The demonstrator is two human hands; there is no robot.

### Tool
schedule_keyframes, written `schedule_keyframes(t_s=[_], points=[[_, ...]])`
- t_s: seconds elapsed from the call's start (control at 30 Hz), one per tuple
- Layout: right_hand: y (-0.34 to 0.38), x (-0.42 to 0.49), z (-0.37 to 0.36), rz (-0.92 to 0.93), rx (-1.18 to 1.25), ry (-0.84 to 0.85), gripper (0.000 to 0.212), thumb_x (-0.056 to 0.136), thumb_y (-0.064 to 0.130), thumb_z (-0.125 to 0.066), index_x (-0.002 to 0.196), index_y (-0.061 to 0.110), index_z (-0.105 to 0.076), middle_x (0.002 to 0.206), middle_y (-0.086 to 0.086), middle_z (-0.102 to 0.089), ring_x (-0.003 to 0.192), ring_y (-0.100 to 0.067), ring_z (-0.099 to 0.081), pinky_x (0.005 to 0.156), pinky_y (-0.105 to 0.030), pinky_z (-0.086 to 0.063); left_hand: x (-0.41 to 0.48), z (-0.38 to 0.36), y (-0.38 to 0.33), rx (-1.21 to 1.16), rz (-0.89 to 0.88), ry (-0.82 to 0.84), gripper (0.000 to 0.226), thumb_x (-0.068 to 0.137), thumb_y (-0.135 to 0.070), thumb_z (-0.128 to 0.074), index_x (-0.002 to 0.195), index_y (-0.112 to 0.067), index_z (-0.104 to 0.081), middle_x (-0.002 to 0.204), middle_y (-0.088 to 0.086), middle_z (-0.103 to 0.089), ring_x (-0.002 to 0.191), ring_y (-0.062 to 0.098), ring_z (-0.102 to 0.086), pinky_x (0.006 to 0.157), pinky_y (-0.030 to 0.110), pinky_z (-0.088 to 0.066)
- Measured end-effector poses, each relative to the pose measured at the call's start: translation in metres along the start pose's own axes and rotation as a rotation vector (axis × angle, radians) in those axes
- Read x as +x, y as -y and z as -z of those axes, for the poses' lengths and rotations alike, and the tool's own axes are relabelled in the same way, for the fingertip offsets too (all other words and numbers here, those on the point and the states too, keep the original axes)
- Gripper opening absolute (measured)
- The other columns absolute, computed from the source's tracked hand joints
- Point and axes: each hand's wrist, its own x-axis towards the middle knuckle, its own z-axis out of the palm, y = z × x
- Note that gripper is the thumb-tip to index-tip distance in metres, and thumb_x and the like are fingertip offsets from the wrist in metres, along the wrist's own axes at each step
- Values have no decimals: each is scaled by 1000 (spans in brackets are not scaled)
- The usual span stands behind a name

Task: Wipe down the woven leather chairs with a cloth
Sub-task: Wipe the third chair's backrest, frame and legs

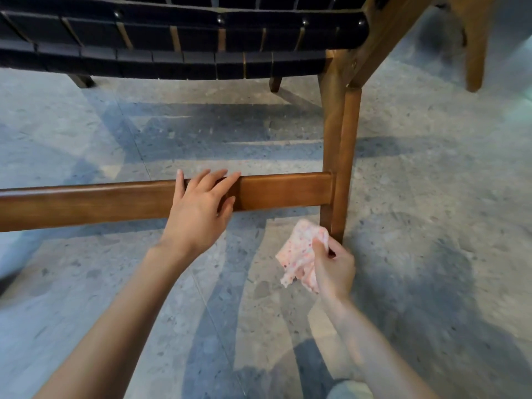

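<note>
Steadying the chair, left hand (201, 207) rests flat on the crossbar (285, 191); right hand (334, 266) grips cloth (300, 251) against the near leg (338, 168).

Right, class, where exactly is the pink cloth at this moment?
In the head view, lower right of centre: the pink cloth is gripped in the right hand, by the foot of the wooden chair leg, just below the crossbar.

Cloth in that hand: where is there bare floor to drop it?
Bare floor lies right of the chair leg, and beyond the crossbar under the woven seat. It is crowded at the leg's foot, where the right hand grips the cloth.
</note>
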Motion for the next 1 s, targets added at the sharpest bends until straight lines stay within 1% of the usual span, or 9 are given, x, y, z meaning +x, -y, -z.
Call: schedule_keyframes(t_s=[0.1,0.17,0.23,0.3,0.4,0.5,0.6,0.8,1.0], points=[[11,3,-7,-95,178,-91,24,90,21,-66,111,10,-72,91,5,-69,89,-15,-65,85,-33,-53,-5,-5,4,39,-46,-55,50,95,-20,-56,144,-25,-44,143,4,-49,136,28,-39,118,53,-9],[25,5,-14,-195,388,-104,24,88,16,-69,110,8,-71,87,6,-68,82,-11,-65,77,-27,-54,-5,-5,4,30,-33,-69,50,95,-19,-56,143,-25,-45,142,4,-50,135,27,-41,118,52,-9],[41,6,-19,-309,564,-94,20,87,12,-70,107,11,-70,88,3,-69,79,-9,-66,67,-22,-55,-5,-5,3,19,-28,-76,50,95,-19,-57,143,-25,-46,141,3,-51,134,27,-41,118,53,-9],[56,7,-22,-413,702,-66,22,88,11,-68,110,10,-69,98,-3,-70,89,-16,-68,74,-24,-57,-6,-4,4,3,-29,-86,50,94,-18,-58,142,-25,-47,141,3,-51,134,26,-42,118,52,-9],[69,7,-20,-477,885,124,32,99,20,-54,126,4,-56,120,-10,-63,111,-22,-62,90,-29,-52,-9,-3,6,-14,-37,-100,50,94,-17,-58,142,-25,-48,141,2,-51,135,25,-41,118,50,-9],[65,6,-7,-457,1007,373,39,103,21,-27,135,8,-46,127,-11,-56,122,-30,-53,104,-43,-41,-9,-3,7,-31,-38,-104,49,93,-18,-59,140,-26,-50,140,1,-52,134,24,-42,118,50,-11],[56,8,1,-464,1037,471,34,104,17,-27,132,12,-47,128,-13,-57,117,-32,-56,98,-50,-45,-8,-4,7,-48,-21,-111,47,93,-20,-59,139,-26,-51,139,0,-53,133,23,-43,118,49,-11],[66,14,-5,-544,1032,402,13,98,17,-52,105,10,-59,114,-14,-65,117,-27,-59,99,-45,-47,-10,-5,9,-62,-37,-116,49,92,-20,-61,140,-26,-50,139,-1,-52,134,21,-42,119,48,-11],[72,17,-16,-553,1003,322,39,96,16,-56,133,4,-50,135,-15,-55,129,-27,-50,104,-41,-42,-11,-3,16,-29,-78,-94,53,92,-17,-61,142,-27,-47,143,-2,-49,135,21,-41,119,45,-13]])
